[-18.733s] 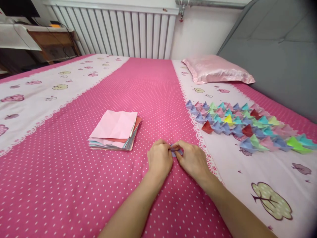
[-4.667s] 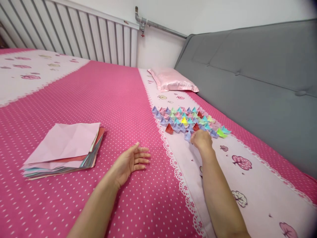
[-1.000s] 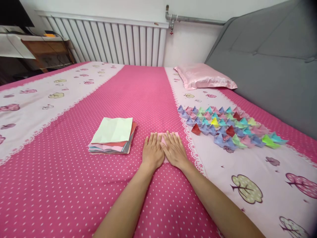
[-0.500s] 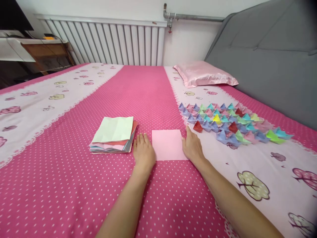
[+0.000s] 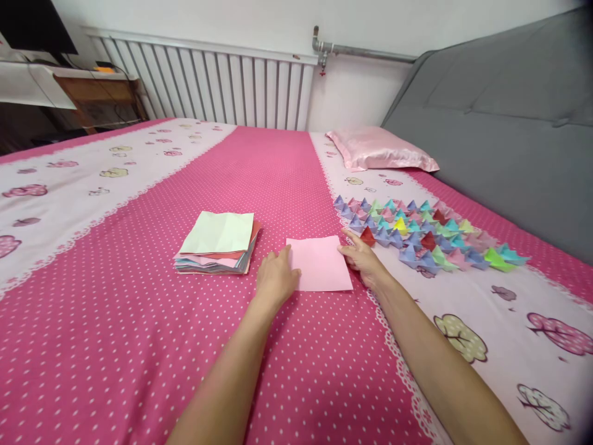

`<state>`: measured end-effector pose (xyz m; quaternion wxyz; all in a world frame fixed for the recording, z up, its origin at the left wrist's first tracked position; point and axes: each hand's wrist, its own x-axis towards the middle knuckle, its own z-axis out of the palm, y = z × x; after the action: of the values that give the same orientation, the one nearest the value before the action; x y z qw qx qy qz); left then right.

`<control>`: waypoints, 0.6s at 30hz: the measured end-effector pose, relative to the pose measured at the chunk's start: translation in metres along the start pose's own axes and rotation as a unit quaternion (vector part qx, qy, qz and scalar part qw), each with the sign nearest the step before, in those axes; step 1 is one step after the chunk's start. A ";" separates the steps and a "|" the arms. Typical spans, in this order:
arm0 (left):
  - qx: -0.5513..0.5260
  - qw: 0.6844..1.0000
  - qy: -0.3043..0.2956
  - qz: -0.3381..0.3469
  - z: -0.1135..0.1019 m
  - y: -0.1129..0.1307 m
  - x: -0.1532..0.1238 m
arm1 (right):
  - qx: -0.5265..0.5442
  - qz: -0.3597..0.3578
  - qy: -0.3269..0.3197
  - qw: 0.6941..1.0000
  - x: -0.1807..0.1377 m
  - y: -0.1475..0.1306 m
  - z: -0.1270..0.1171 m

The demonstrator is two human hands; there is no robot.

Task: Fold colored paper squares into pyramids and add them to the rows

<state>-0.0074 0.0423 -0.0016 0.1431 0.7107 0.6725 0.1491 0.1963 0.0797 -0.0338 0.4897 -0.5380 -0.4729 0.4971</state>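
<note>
A square sheet of pink paper [image 5: 321, 264] lies between my two hands on the dotted part of the bed. My left hand [image 5: 275, 275] holds its left edge, with the thumb over the paper and the fingers near the far corner. At the right edge, my right hand [image 5: 364, 258] has its thumb on the sheet and its index finger stretched along the side. To the left of my left hand sits a stack of coloured paper [image 5: 217, 243], a creased pale green sheet on top. Beyond my right hand stand rows of folded paper boats [image 5: 419, 241] in several colours.
The pink bedspread [image 5: 185, 346] with printed trees covers the bed. A pink satin pillow [image 5: 380, 148] rests by the grey headboard [image 5: 491, 117]. Behind are a white radiator [image 5: 208, 80] and a pipe [image 5: 365, 54]; a monitor [image 5: 34, 28] stands on a desk at far left.
My hands have gone from lying flat beside the pink paper to taking its side edges. The view has shifted slightly.
</note>
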 end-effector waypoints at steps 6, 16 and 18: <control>-0.138 0.990 0.007 0.010 0.012 -0.014 0.010 | -0.067 0.021 -0.057 0.996 -0.008 -0.015 -0.012; -0.191 0.981 0.009 0.036 0.006 -0.008 0.009 | -0.094 0.023 -0.089 0.991 0.001 -0.017 -0.018; -0.186 0.982 0.031 0.027 0.001 -0.007 0.008 | -0.109 0.045 -0.115 0.986 -0.003 -0.023 -0.023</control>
<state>-0.0132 0.0507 -0.0058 0.2478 0.6849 0.6175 0.2972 0.2183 0.0772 -0.0106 0.3477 -0.5480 -0.5530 0.5225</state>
